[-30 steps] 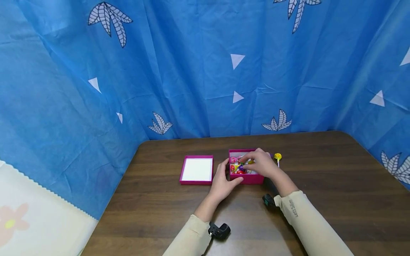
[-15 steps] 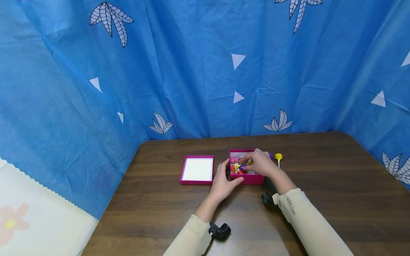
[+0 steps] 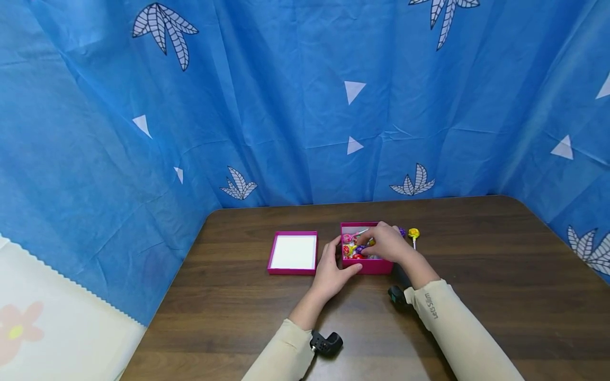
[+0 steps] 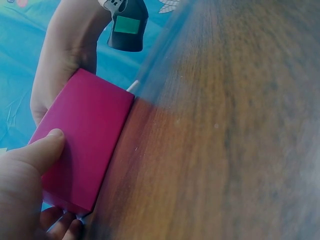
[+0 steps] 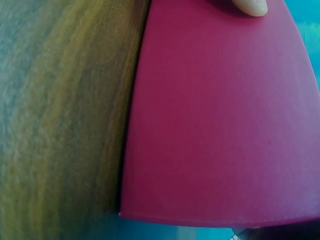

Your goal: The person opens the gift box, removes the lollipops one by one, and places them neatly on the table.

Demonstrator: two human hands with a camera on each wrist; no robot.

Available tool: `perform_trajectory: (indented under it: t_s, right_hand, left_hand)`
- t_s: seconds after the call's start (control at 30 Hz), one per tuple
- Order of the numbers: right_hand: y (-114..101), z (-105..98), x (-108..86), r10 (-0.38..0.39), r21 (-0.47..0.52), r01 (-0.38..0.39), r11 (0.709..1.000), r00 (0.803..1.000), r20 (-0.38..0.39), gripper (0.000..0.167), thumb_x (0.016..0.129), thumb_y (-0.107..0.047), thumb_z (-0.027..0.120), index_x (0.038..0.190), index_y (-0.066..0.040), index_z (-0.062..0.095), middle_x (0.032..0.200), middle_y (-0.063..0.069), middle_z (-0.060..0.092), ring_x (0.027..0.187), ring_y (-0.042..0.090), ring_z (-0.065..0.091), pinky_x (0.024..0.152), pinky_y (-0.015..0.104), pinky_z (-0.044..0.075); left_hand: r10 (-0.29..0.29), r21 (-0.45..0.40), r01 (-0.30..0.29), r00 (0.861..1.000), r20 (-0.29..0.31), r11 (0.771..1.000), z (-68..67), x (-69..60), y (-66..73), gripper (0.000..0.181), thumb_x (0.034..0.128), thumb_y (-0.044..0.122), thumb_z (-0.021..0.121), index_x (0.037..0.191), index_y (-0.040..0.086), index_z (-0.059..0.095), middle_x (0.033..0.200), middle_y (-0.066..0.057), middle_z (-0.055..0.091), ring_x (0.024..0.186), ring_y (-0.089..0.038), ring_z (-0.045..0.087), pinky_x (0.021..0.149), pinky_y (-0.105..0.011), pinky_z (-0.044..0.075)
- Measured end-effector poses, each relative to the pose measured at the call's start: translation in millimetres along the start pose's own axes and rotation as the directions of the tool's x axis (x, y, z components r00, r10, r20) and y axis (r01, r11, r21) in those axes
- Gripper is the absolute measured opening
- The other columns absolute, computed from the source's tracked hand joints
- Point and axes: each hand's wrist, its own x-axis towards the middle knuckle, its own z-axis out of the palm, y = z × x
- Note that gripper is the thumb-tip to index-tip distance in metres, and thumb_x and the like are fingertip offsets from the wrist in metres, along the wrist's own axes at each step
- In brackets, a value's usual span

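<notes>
A pink box [image 3: 375, 267] of candies [image 3: 347, 249] on the table [image 3: 229, 301] is clasped by the left hand [image 3: 331, 275]. The right hand [image 3: 388, 244] is bent over them, though whether one is pinched cannot be told; a lid [image 3: 292, 272] is set to the left, a yellow lollipop [image 3: 413, 233] to the right.

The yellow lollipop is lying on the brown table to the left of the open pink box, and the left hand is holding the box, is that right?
Not quite: the yellow lollipop lies to the right of the open pink box, as the head view shows. It is on the brown table, and the left hand is holding the box.
</notes>
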Motion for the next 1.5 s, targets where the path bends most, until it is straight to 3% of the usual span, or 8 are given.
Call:
perform_trajectory:
  t_s: [0.67, 0.87, 1.17, 1.5]
  right_hand:
    - [4, 2, -2.7, -0.02, 0.055, 0.022, 0.998, 0.999, -0.043, 0.025, 0.083, -0.026, 0.082, 0.107, -0.023, 0.078, 0.105, 0.001, 0.073, 0.101, 0.021, 0.052, 0.083, 0.043, 0.034]
    - [7, 5, -4.7, -0.017, 0.083, 0.025, 0.996, 0.995, -0.099, 0.024, 0.084, -0.028, 0.081, 0.107, -0.024, 0.077, 0.109, 0.005, 0.073, 0.106, 0.025, 0.054, 0.086, 0.047, 0.035]
    - [8, 7, -8.2, -0.047, 0.075, 0.066, 0.995, 0.971, -0.233, 0.026, 0.083, -0.027, 0.082, 0.108, -0.023, 0.077, 0.11, 0.004, 0.076, 0.102, 0.022, 0.054, 0.084, 0.043, 0.033]
    - [8, 8, -10.8, -0.08, 0.094, 0.114, 0.989, 0.947, -0.312, 0.028, 0.084, -0.026, 0.081, 0.112, -0.022, 0.075, 0.11, 0.003, 0.075, 0.102, 0.021, 0.053, 0.087, 0.043, 0.034]
  left_hand:
    - [0.0, 0.0, 0.0, 1.0, 0.006, 1.0, 0.9, -0.4, -0.1, 0.086, 0.0874, 0.042, 0.076, 0.155, 0.019, 0.029, 0.147, -0.007, 0.044, 0.133, -0.024, 0.05, 0.111, -0.043, 0.047]
    - [0.0, 0.004, 0.0, 1.0, 0.002, 1.0, 1.4, 0.1, 0.0, 0.085, 0.0875, 0.041, 0.076, 0.155, 0.018, 0.029, 0.147, -0.007, 0.044, 0.133, -0.024, 0.05, 0.111, -0.042, 0.047]
    - [0.006, -0.001, -0.006, 1.0, 0.001, 1.0, 2.5, 1.1, 1.0, 0.086, 0.0872, 0.04, 0.076, 0.155, 0.018, 0.029, 0.147, -0.008, 0.045, 0.132, -0.024, 0.051, 0.11, -0.041, 0.048]
    - [-0.004, -0.011, 0.004, 1.0, -0.013, 1.0, 2.4, 0.4, -0.5, 0.086, 0.0855, 0.04, 0.078, 0.154, 0.018, 0.03, 0.145, -0.006, 0.045, 0.13, -0.022, 0.051, 0.108, -0.04, 0.049]
